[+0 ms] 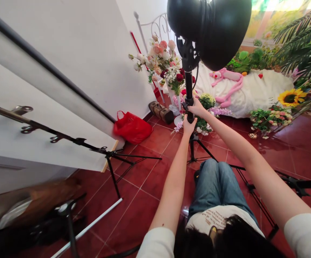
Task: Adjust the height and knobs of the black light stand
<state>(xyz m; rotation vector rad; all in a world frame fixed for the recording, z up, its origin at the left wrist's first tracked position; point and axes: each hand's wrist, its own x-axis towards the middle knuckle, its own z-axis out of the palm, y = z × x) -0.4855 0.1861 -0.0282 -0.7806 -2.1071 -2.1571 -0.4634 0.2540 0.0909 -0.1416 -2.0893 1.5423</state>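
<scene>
A black light stand [189,84] rises in front of me, topped by a studio light with a large black dome reflector [220,34]. My left hand [189,125] is wrapped round the pole, just below a clamp collar. Slightly higher, my right hand [197,107] grips the stand at that collar, its fingertips partly hidden behind the pole. The stand's legs are spread on the floor tiles near my knees. A thin cable hangs beside the upper pole.
Artificial flowers [163,53] stand close behind the pole. A red bag [133,127] lies by the wall. Left is a backdrop stand [93,146] with clips; more tripod legs [254,186] lie right. A pink plush toy [229,79] rests on white cloth [265,89].
</scene>
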